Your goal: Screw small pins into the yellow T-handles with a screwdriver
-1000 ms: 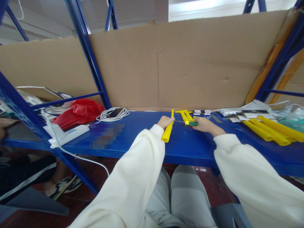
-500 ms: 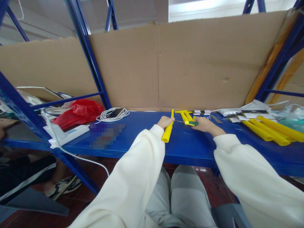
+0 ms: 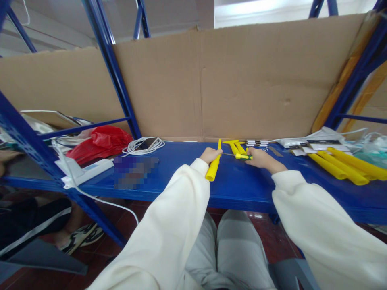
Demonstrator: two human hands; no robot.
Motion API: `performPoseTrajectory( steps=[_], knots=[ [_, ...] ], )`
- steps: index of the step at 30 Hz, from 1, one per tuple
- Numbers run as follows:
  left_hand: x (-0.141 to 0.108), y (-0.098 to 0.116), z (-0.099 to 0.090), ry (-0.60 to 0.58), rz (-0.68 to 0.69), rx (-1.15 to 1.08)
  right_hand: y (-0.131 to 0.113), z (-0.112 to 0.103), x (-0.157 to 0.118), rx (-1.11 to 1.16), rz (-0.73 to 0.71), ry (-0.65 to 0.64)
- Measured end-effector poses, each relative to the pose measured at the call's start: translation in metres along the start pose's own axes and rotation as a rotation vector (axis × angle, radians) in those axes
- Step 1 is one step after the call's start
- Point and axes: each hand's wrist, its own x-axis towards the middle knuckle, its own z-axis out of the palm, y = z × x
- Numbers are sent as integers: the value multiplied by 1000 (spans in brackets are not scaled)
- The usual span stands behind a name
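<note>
Yellow handle piece (image 3: 213,168) in left hand (image 3: 211,155), screwdriver (image 3: 243,156) in right (image 3: 257,158).

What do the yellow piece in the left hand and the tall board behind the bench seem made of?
Yellow piece: probably smooth plastic, judging by its even, bright colour.

Tall board: matte cardboard, given its brown surface, creases and dents.
</note>
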Motion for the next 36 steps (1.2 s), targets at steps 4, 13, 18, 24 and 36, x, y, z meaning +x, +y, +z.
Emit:
performPoseTrajectory(
  steps=[4,13,18,24,36],
  knots=[
    [1,-1,0,9,-3,3,-1,0,0,34,-35,-14],
    [5,-2,0,2,-16,-13,-1,1,-1,-23,7,4],
    [5,-3,-1,3,-22,1,-1,0,-1,-24,12,9],
    [9,-5,-2,64,-4,-6,-1,0,-2,-25,17,-9],
    [15,-7,-2,135,33,-97,10,6,5,147,-114,-41]
  ],
)
